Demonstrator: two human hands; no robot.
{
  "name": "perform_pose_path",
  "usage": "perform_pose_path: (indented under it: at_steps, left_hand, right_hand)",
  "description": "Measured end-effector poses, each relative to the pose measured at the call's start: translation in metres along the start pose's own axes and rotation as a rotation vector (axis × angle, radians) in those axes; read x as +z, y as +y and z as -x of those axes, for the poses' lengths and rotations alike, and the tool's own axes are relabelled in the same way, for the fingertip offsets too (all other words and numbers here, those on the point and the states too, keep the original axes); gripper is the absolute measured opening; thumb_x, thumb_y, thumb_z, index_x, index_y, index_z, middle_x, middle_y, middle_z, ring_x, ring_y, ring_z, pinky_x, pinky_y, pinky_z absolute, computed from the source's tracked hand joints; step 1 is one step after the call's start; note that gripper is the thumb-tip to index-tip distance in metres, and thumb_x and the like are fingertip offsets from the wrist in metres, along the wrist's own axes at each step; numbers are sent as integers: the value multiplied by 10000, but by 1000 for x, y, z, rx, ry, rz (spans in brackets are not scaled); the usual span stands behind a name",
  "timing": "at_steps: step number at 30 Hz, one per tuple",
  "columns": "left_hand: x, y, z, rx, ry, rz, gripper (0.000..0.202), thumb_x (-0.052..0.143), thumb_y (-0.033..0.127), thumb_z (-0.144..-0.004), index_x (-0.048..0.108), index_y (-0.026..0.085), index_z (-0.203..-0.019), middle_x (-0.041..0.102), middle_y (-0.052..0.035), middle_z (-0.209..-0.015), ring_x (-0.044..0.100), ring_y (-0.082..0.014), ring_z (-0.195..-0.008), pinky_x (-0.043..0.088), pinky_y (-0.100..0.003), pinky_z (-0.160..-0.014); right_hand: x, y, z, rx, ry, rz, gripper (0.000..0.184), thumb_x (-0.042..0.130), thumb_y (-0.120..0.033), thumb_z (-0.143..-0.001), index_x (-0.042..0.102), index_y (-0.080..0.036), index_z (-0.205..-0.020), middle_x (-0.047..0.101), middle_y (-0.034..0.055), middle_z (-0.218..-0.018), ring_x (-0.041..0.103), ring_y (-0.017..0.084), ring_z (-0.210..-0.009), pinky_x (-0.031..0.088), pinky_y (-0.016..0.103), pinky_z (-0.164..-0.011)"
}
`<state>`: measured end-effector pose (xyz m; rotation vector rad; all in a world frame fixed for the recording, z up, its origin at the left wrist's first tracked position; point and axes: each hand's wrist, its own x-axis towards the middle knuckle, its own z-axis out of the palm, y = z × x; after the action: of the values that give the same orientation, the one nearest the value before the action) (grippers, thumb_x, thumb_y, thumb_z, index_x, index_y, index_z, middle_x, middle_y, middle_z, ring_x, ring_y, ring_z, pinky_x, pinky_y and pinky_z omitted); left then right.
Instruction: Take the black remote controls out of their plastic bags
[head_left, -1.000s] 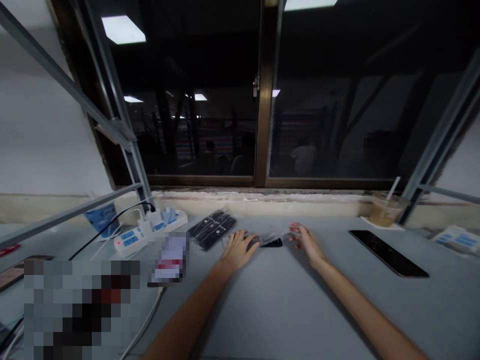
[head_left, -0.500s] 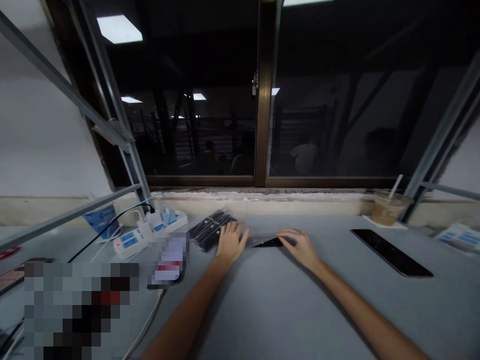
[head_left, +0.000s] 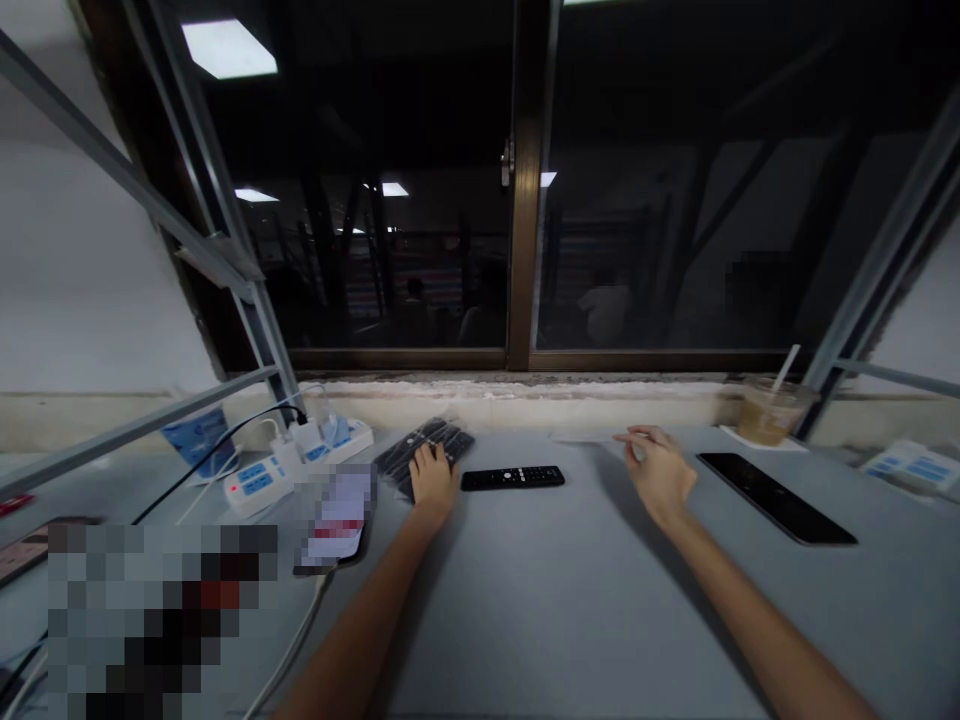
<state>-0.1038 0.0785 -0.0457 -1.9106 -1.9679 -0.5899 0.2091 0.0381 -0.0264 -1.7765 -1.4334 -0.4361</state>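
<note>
A bare black remote control lies flat on the grey table between my hands, its buttons facing up. To its left is a pile of black remote controls in clear plastic sleeves. My left hand rests on the right side of this pile, fingers apart and slightly bent, touching the wrapping. Off to the right and above the tabletop, my right hand pinches a thin clear plastic sleeve, which stretches leftward from the fingertips and is hard to make out.
A black phone-like slab lies at right, before a plastic cup with a straw. At left are a power strip with cables, a charging phone and a blue cup. Metal posts flank a dark window.
My right hand has moved right and up with the clear sleeve, leaving the remote control uncovered on the table. My left hand has shifted slightly left and towards me on the pile.
</note>
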Motion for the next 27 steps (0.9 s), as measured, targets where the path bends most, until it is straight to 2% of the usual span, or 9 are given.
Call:
perform_pose_path:
  at_steps: [3, 5, 10, 13, 17, 22, 27]
  left_hand:
    - [-8, 0, -1, -5, 4, -13, 402, 434, 302, -819, 522, 116, -1165, 538, -194, -1119, 493, -302, -1020, 399, -394, -807]
    - [-13, -1, -1, -16, -1, -42, 417, 452, 330, -816, 525, 110, -1162, 530, -200, -1122, 477, -313, -1033, 387, -398, -813]
    - [-19, -2, -1, -1, -68, -62, 414, 452, 361, -820, 548, 95, -1123, 511, -209, -1155, 458, -321, -1058, 373, -404, -831]
    - [-21, -2, -1, 11, -103, -63, 379, 431, 347, -834, 554, 127, -1117, 510, -190, -1167, 459, -312, -1060, 371, -401, -826]
    - [-23, -2, -2, 22, -137, -72, 380, 424, 353, -838, 550, 138, -1126, 509, -175, -1171, 452, -301, -1066, 365, -391, -834]
    - [-21, -1, -2, -28, -162, -61, 444, 442, 379, -830, 493, 158, -1212, 498, -167, -1178, 442, -288, -1076, 346, -384, -855]
    - [-19, -2, -2, 3, -160, -64, 418, 414, 366, -850, 498, 208, -1228, 501, -157, -1176, 437, -288, -1084, 348, -386, -849]
  right_hand:
    - [9, 7, 3, -4, -235, 84, 254, 499, -136, -715, 701, -258, -809, 661, 44, -939, 586, 206, -779, 394, 290, -591]
    - [15, 11, 5, -4, -305, 99, 282, 488, -116, -702, 698, -262, -820, 669, 38, -933, 600, 199, -751, 404, 287, -589]
    - [17, 13, 5, -63, -262, 50, 420, 445, -63, -666, 652, -252, -980, 642, 33, -1050, 618, 184, -816, 439, 272, -651]
    - [17, 11, 6, -55, -345, 90, 492, 473, -69, -644, 607, -216, -1094, 658, 74, -1027, 623, 222, -853, 450, 306, -705]
    - [20, 12, 8, -98, -481, 95, 509, 391, 6, -651, 650, -233, -1018, 676, 47, -1004, 615, 207, -924, 446, 291, -737]
    - [21, 19, 6, -80, -517, 111, 549, 352, 70, -622, 651, -197, -998, 657, 54, -1054, 587, 198, -994, 399, 308, -849]
    - [26, 24, 4, -54, -541, 104, 542, 335, 82, -630, 617, -153, -1028, 631, 82, -1101, 565, 182, -1026, 346, 310, -918]
